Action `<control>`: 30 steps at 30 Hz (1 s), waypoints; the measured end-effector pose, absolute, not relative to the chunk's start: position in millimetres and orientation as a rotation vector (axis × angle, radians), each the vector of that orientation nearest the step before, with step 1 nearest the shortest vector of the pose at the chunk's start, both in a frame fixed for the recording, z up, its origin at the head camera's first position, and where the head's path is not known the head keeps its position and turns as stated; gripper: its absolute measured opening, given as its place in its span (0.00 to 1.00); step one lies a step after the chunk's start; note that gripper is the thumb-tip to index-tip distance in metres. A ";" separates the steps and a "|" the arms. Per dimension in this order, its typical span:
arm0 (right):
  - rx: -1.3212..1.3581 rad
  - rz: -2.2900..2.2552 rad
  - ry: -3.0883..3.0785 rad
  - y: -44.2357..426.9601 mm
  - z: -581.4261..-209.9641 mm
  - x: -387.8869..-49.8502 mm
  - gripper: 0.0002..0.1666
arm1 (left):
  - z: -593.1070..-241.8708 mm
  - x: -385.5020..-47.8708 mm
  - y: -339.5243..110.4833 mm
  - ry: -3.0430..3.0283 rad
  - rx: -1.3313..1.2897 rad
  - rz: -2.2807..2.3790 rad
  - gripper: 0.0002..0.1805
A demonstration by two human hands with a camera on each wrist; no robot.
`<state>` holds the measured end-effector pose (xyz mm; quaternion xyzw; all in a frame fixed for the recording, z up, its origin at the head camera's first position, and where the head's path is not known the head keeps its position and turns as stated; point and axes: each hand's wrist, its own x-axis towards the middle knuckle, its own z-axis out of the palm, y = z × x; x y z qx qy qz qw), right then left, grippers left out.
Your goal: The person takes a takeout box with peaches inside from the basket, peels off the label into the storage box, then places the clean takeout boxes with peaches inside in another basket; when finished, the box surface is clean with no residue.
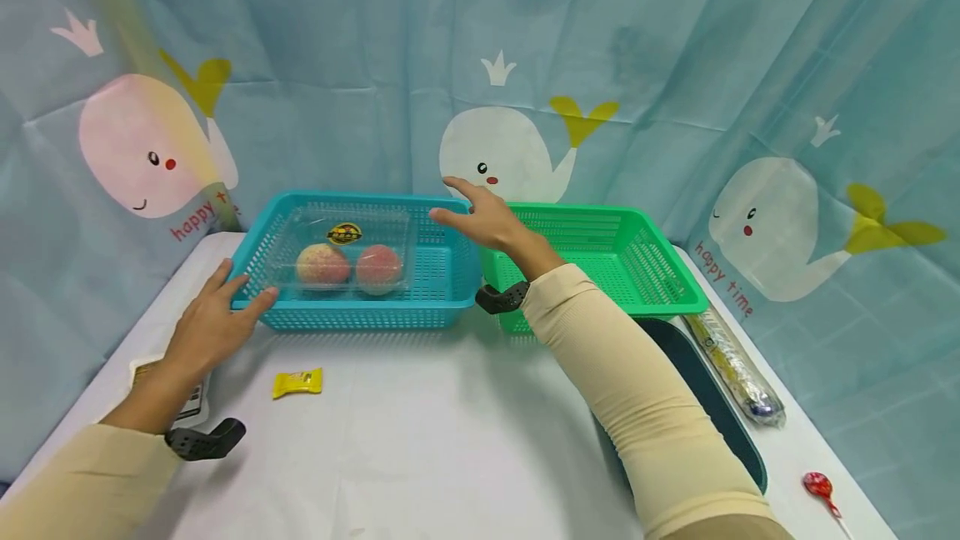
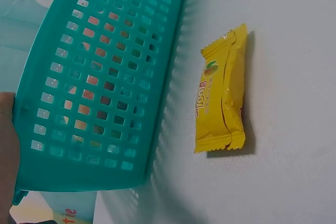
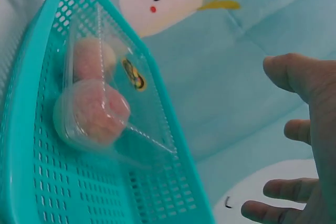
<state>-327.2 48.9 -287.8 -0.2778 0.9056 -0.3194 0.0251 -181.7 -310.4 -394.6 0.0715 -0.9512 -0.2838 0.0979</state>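
Observation:
A blue plastic basket (image 1: 360, 319) stands at the back of the table. In it lies a clear plastic box (image 1: 300, 227) with an oval label, holding two peaches (image 1: 323, 265). My left hand (image 1: 213, 327) is at the basket's front left corner, its spread fingers touching the rim. My right hand (image 1: 483, 215) hovers over the basket's right end with thumb and fingers spread; the right wrist view shows nothing between them. A yellow wrapped candy (image 2: 223, 93) lies on the table in front of the basket, right of my left wrist.
A green basket (image 1: 600, 261) stands right beside the blue one. Partly under my right forearm is a dark tray (image 1: 738, 440). Farther right lie a clear-wrapped long pack (image 1: 738, 369) and a red lollipop (image 1: 819, 486). A white packet (image 1: 195, 407) sits behind my left wrist. A whale-print curtain (image 1: 337, 123) hangs behind.

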 end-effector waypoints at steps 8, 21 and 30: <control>-0.806 -1.073 2.740 27.6 -302.6 -334.9 0.42 | -396.6 -182.3 -307.2 -2.806 0.234 -0.858 0.47; -0.571 -1.243 2.558 -7.4 -330.1 -340.2 0.40 | -395.1 -180.5 -307.4 -2.800 0.256 -0.834 0.48; -0.376 -1.341 2.503 -33.0 -353.7 -339.6 0.36 | -397.1 -180.6 -306.8 -2.785 0.250 -0.871 0.47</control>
